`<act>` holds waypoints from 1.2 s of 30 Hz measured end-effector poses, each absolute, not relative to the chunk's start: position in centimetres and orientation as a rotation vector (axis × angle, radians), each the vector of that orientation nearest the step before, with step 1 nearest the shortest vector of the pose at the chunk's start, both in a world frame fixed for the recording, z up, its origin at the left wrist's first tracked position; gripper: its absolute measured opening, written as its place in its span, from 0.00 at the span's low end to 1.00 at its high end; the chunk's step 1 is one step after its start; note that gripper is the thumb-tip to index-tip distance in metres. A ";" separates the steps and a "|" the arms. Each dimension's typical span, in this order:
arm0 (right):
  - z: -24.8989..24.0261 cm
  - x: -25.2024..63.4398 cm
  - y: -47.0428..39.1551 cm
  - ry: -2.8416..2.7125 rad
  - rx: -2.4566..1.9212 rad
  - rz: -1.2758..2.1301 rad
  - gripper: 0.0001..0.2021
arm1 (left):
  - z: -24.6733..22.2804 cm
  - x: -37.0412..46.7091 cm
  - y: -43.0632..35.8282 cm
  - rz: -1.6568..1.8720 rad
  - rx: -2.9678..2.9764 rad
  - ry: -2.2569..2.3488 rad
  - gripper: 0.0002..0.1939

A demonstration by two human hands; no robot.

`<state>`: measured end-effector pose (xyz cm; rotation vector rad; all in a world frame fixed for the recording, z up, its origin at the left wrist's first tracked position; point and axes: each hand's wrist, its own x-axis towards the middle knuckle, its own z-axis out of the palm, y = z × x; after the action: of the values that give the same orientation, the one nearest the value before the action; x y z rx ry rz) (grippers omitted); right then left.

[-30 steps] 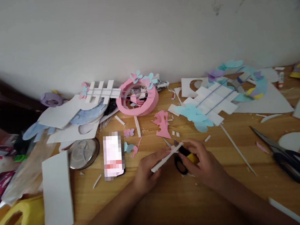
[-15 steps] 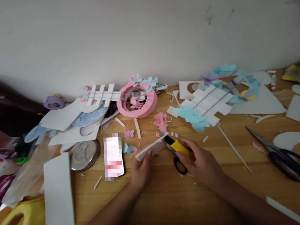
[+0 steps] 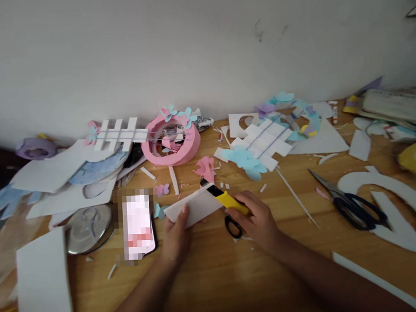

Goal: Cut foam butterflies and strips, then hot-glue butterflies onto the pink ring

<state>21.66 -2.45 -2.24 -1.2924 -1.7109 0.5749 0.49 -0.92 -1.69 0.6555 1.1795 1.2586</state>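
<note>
In the head view my left hand (image 3: 177,238) grips the left end of a white foam board piece (image 3: 199,209), thumb on its face. My right hand (image 3: 257,223) is closed around a yellow utility knife (image 3: 234,203). The black front of the knife lies against the upper right edge of the board; how deep the blade sits I cannot tell. Just below the knife, a black scissor handle (image 3: 233,226) rests on the table, partly hidden. A pink paper scrap (image 3: 205,169) lies behind the board.
Left of my hands are a phone (image 3: 138,225), a round metal lid (image 3: 90,228) and a large white board (image 3: 43,278). Two paper instrument-like crafts, one with a pink ring (image 3: 192,145), stand by the wall. Large scissors (image 3: 351,205) and a white cut-out (image 3: 405,246) lie right.
The view has swung to the right. The board piece has tilted so that more of its broad face shows. Both hands keep their holds, with the knife still at the board's edge.
</note>
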 end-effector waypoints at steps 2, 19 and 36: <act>-2.2 21.8 -2.4 -1.715 -1.294 0.548 0.08 | -2.0 0.3 -1.1 1.228 0.701 1.213 0.23; -2.7 20.8 -4.5 -2.098 -1.287 0.455 0.26 | -2.5 0.1 -1.2 1.132 1.445 1.241 0.15; -2.1 20.7 -4.4 -1.814 -1.282 0.404 0.26 | -3.4 -0.2 -1.5 1.292 1.460 1.089 0.16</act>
<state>20.74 -4.41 -2.13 -1.2817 -1.8145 0.4041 -0.24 -1.54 -3.36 1.4603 1.0889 1.2916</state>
